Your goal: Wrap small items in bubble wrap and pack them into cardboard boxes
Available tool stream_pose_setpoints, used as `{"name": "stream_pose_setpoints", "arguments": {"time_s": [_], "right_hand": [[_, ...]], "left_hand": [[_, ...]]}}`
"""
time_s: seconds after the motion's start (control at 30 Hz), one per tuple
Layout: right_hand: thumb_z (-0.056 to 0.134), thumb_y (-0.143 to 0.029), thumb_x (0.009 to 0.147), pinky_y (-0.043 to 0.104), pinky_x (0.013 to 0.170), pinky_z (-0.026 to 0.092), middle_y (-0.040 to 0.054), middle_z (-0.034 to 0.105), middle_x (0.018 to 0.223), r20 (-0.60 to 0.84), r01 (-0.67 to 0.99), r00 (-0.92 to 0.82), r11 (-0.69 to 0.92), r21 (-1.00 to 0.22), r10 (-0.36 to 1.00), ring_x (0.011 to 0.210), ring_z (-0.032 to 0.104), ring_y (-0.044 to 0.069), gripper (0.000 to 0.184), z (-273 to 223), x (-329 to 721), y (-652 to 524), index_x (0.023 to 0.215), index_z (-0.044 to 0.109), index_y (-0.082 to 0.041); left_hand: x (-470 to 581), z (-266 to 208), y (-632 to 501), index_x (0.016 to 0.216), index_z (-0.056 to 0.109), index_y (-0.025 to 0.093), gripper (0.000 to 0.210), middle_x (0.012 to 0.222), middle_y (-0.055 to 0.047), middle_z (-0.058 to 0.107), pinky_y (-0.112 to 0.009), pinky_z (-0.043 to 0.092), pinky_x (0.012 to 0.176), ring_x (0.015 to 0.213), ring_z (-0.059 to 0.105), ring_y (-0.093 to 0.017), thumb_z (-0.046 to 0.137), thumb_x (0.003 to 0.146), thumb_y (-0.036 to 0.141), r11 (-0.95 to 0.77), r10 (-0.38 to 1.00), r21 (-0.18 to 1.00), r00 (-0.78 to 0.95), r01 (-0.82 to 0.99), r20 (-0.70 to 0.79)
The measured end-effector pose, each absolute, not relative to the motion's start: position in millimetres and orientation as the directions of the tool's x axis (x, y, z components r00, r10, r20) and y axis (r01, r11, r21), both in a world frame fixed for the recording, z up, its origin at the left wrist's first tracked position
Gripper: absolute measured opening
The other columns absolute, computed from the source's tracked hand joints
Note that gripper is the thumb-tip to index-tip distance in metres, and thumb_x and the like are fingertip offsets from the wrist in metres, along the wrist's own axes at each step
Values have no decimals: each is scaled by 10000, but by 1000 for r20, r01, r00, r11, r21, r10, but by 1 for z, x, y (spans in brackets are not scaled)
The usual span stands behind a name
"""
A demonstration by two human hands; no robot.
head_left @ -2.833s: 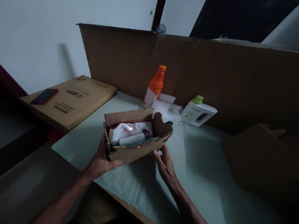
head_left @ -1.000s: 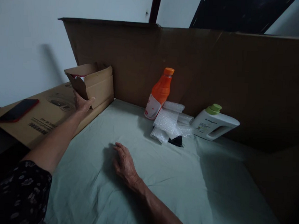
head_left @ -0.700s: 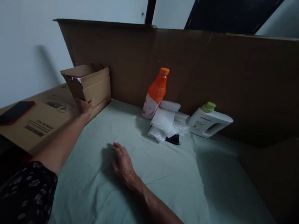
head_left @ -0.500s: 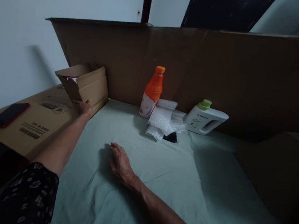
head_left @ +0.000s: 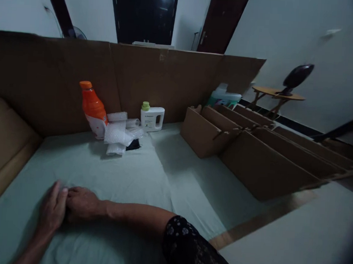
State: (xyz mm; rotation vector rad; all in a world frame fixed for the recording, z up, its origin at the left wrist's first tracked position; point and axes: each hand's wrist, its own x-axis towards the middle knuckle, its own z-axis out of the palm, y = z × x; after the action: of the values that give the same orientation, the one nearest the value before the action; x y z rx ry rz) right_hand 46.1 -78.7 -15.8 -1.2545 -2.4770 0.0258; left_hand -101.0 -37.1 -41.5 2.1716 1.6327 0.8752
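Note:
My left hand (head_left: 51, 211) lies low over the pale green sheet (head_left: 138, 177), slightly blurred, its fingers stretched forward and nothing visible in them. Against its fingers rests my right hand (head_left: 85, 203), loosely bent, palm down; its fingertips are partly hidden, and I see no object in it. Beyond both hands stands an orange and white bottle (head_left: 94, 109) with an orange cap. Beside it lie clear bubble-wrap pieces (head_left: 116, 133) over a small black item (head_left: 133, 145). A white handled jug (head_left: 151, 118) with a green cap stands farther right.
Tall cardboard panels (head_left: 138, 74) border the back. Divided cardboard boxes (head_left: 264, 165) stand at right, with a teal-tinted container (head_left: 225, 96) behind. Part of a cardboard box (head_left: 5, 133) is at left. A round wooden table (head_left: 277, 93) stands beyond the panels.
The view has swung right. My left hand has let go of the cardboard box and come beside my right hand on the sheet. The bottles and bubble wrap stay in place.

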Motion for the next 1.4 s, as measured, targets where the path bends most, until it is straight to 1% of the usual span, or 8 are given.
{"name": "stream_pose_setpoints", "arguments": {"time_s": [0.1,0.17,0.3,0.4,0.53,0.93,1.23,1.4], "right_hand": [[642,-457,869,275,877,559,-4,738,1248,306,777,-574,623,-92,760,1158,664,178,265,-7,59,-117,990,695,-227],[613,-450,914,276,815,553,-27,724,1275,316,736,-621,672,-80,717,1157,663,161,233,-1,83,-154,1045,688,-272],[657,-327,904,316,941,497,24,697,1313,323,694,-630,699,-174,706,1267,598,186,217,15,164,-226,1099,695,-240],[672,-223,869,394,1043,453,90,647,1382,275,851,-351,428,-304,895,1335,540,242,351,25,231,-259,1219,669,-202],[686,-310,901,481,1085,425,154,542,1484,208,926,-99,167,-340,973,1385,481,306,508,26,287,-277,1381,581,-179],[630,-447,928,547,1149,375,221,500,1490,334,922,-162,263,-284,929,1396,437,376,594,-4,285,-298,1400,526,-102],[608,-423,945,580,1164,328,249,458,1519,306,897,-145,256,-361,941,1431,386,388,600,1,282,-300,1419,492,-74],[582,-440,964,527,1165,336,204,471,1521,292,925,-179,262,-275,940,1420,400,345,576,4,283,-300,1428,491,-111]], "left_hand": [[-92,-49,-72,1568,372,264,708,1505,-128,542,-587,387,1188,1416,481,-380,361,908,519,-331,940,656,173,679,295],[-87,-45,-87,1531,440,230,679,1467,-175,565,-624,373,1180,1435,452,-395,376,914,504,-398,913,614,232,682,335],[-59,-30,-114,1458,527,171,633,1473,-226,541,-612,375,1173,1458,416,-395,362,945,504,-506,862,512,374,694,343],[-12,-16,-132,1455,509,99,649,1573,-264,400,-595,379,1165,1458,417,-390,303,986,498,-570,821,419,460,707,339],[71,-1,-144,1473,506,158,563,1613,-181,383,-505,332,1213,1515,334,-316,383,997,432,-674,735,297,579,676,352],[111,-9,-159,1514,472,223,558,1595,-131,431,-523,293,1212,1502,359,-308,388,998,418,-728,666,-29,717,684,207],[110,-11,-160,1499,495,198,576,1594,-153,425,-531,272,1215,1504,353,-325,393,985,438,-721,675,-23,710,692,200],[115,1,-164,1524,454,182,583,1612,-167,388,-550,285,1204,1508,341,-340,358,1013,445,-693,703,-86,698,716,136]]}}
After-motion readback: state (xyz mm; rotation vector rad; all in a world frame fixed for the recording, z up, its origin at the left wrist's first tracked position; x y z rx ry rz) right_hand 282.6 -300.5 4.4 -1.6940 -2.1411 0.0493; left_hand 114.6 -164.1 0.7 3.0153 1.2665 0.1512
